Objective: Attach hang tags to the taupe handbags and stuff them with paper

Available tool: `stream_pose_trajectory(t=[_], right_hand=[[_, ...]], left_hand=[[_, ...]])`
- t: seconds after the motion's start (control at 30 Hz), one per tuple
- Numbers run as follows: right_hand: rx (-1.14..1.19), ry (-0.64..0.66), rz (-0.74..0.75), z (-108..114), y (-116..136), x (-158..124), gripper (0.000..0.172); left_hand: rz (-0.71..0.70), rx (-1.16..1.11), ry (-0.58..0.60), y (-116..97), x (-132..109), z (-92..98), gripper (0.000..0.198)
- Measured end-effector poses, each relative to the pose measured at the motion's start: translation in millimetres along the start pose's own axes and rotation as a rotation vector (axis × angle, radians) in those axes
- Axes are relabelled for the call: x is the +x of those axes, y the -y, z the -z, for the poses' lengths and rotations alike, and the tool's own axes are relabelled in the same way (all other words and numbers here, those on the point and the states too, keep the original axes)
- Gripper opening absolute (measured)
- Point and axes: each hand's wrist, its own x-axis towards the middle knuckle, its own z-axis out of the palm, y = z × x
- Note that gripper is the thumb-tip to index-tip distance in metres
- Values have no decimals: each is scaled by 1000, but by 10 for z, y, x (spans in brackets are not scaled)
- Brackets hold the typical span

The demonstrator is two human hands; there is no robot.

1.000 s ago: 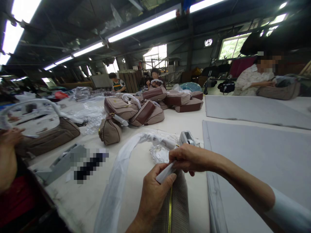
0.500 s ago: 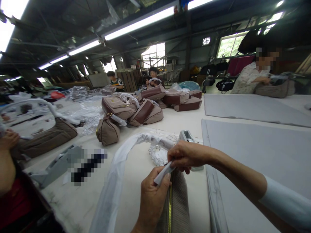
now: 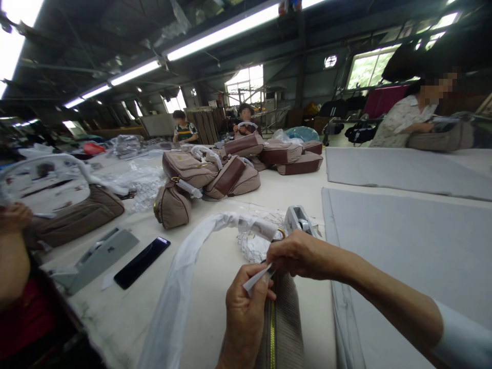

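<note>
In front of me stands a taupe handbag [image 3: 289, 323] with a yellow-toothed zip [image 3: 272, 335] along its top. My left hand [image 3: 246, 312] is closed, a thin white strip [image 3: 257, 279] pinched between its thumb and fingers near the zip's far end. My right hand [image 3: 294, 252] pinches at the other end of that strip; the fingertips are partly hidden. A gold ring [image 3: 280, 234] beyond my right hand joins the bag's handle [image 3: 182, 277], which arches to the left in white wrapping.
Tape dispensers stand at the left [image 3: 102, 256] and behind my right hand [image 3: 299, 218], with a black phone [image 3: 142, 262] nearby. More handbags [image 3: 230, 177] are piled farther back. Grey sheets [image 3: 403, 246] lie at right. A co-worker's hand [image 3: 17, 218] is at the left edge; other people sit beyond.
Both hands stay at the zip's far end. The strip now looks thinner and turned edge-on, and my right hand has dropped slightly, uncovering the gold ring. The view has shifted a little.
</note>
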Motion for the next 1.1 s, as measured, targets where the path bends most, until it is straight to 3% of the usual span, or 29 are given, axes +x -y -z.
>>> stream_pose_trajectory(t=[0.1,0.27,0.5,0.73,0.87,1.0,1.1], right_hand=[[-120,-60,43,-45,11,-25,14],[-132,-97,96,-106,-20,-39,13],[-481,-236,358,-245,-176,-177,19],[-719,-240,502,-279,-298,-270,25],[-737,-377,563,-328,-340,-232,22],[-690,-501,558,-419,-351,-197,20],[-697,-527,564,-462,-335,-187,20]], left_hand=[[19,-6,21,-27,14,13,18],[-20,-34,15,-5,36,24,14],[-54,-63,-14,81,4,-9,13],[94,-133,1,98,1,-56,10],[137,-148,10,109,-31,-38,12],[181,-235,127,22,-41,76,24],[385,-352,186,-81,39,161,40]])
